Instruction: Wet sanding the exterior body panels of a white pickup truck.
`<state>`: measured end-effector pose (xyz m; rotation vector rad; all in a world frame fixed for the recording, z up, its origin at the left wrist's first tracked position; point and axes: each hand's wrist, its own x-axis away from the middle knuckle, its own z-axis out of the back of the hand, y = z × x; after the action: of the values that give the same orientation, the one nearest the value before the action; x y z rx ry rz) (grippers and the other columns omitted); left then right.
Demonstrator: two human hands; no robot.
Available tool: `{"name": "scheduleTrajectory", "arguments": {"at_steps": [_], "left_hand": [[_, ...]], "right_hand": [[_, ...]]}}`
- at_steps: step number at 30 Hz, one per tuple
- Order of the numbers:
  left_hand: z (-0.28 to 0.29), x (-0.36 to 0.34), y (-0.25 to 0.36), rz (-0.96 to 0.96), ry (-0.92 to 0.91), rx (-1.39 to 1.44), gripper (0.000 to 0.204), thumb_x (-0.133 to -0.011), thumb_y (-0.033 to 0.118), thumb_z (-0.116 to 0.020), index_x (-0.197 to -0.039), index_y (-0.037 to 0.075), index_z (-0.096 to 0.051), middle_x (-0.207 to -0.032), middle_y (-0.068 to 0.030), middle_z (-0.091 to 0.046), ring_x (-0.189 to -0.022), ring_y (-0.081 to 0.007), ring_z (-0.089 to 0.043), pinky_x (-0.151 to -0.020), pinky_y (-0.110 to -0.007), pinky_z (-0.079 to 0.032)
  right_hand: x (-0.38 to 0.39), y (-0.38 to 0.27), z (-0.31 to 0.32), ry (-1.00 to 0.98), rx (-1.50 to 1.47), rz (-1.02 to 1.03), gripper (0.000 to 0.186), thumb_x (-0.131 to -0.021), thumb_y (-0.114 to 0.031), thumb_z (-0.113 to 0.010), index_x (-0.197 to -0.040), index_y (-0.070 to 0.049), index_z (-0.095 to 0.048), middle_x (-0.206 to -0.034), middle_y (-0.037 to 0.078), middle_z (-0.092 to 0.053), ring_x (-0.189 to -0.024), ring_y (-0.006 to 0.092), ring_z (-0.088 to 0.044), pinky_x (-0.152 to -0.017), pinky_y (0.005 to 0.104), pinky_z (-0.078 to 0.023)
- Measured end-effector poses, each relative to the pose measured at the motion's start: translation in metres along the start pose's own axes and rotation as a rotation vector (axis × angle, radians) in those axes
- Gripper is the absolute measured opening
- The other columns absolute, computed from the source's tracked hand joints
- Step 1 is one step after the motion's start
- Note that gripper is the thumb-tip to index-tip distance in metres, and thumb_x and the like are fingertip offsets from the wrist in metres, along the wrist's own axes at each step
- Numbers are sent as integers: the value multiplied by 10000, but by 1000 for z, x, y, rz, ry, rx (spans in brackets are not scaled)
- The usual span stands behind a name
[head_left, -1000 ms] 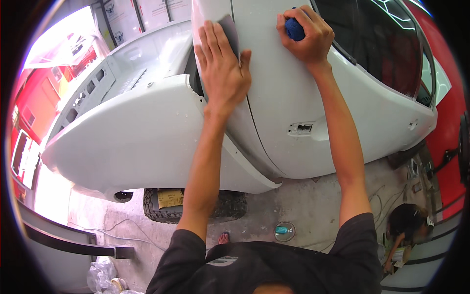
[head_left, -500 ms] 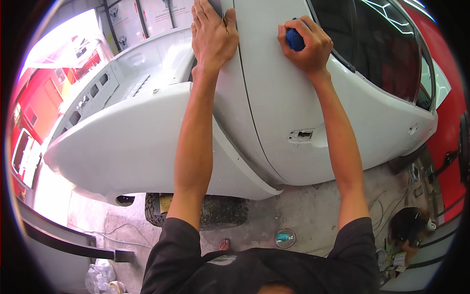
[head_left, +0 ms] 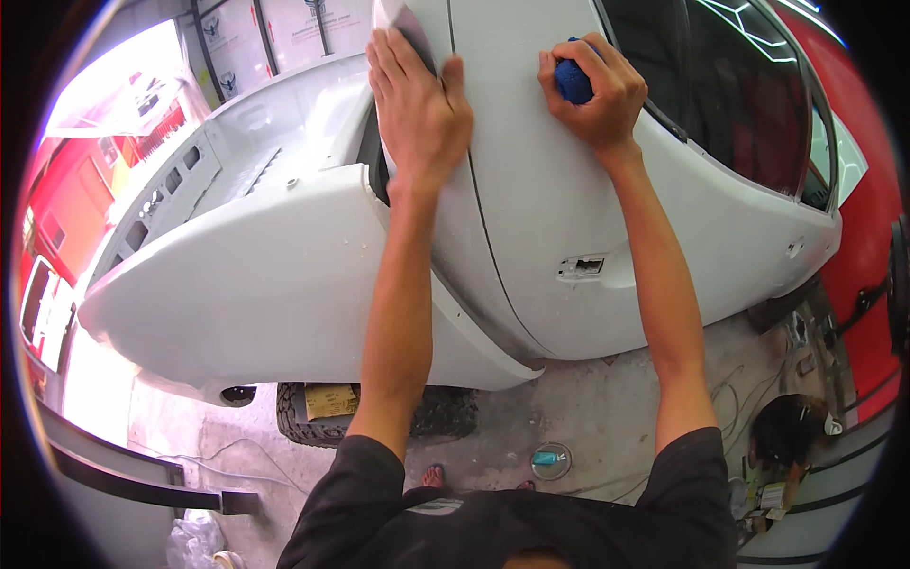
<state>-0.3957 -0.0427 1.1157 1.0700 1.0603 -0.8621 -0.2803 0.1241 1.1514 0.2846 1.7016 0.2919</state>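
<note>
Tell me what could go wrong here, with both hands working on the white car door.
1. The left hand presses a grey sheet right at the door edge; it could slip into the gap beside the fender.
2. The right hand grips a blue object near the window; a slip might mark the glass.

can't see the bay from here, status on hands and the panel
Left hand flat on a grey sanding sheet against the white car door. Right hand closed on a blue block. Nothing blocking the panel.
</note>
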Motion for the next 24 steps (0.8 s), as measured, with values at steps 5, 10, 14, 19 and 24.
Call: {"name": "scheduleTrajectory", "arguments": {"at_steps": [5, 10, 14, 19, 24], "left_hand": [[9, 39, 13, -107, -67, -204, 766, -1053, 342, -530, -1550, -124, -181, -1604, -329, -270, -1488, -512, -252, -1216, -505, -272], [32, -38, 3, 343, -214, 292, 772, -1039, 339, -552, -1545, -110, -179, -1568, -341, -305, -1462, -516, -291, -1176, -497, -337], [0, 90, 32, 47, 1, -69, 737, -1054, 347, -525, -1554, -84, -197, -1576, -328, -315, -1471, -497, -301, -1172, -504, -340], [10, 5, -5, 134, -51, 64, 747, -1043, 336, -545, -1550, -110, -225, -1590, -342, -301, -1491, -492, -278, -1196, -493, -311], [43, 10, -25, 170, -352, 211, 727, -1105, 442, -323, -1612, -48, -149, -1683, -271, -150, -1569, -404, -139, -1289, -434, -155]], "right_hand": [[-4, 3, 10, -33, 7, 15, 144, -829, -160, -793, -791, -126, -659, -717, -1, -610, -576, 188, -609, -550, 291, -483], [-12, -7, 6, -23, -2, 46, 140, -836, -161, -787, -793, -126, -659, -714, 1, -613, -578, 185, -614, -550, 285, -490], [-4, 2, 17, -49, 10, 47, 139, -840, -167, -786, -798, -123, -661, -715, 3, -615, -577, 190, -617, -551, 289, -497], [-12, -9, 11, -31, 51, 19, 151, -850, -194, -780, -807, -112, -660, -770, 0, -639, -696, 207, -656, -601, 326, -522], [-19, -6, 2, 72, 162, -44, 157, -856, -166, -690, -978, -80, -645, -984, 84, -629, -931, 295, -624, -829, 426, -503]]}}
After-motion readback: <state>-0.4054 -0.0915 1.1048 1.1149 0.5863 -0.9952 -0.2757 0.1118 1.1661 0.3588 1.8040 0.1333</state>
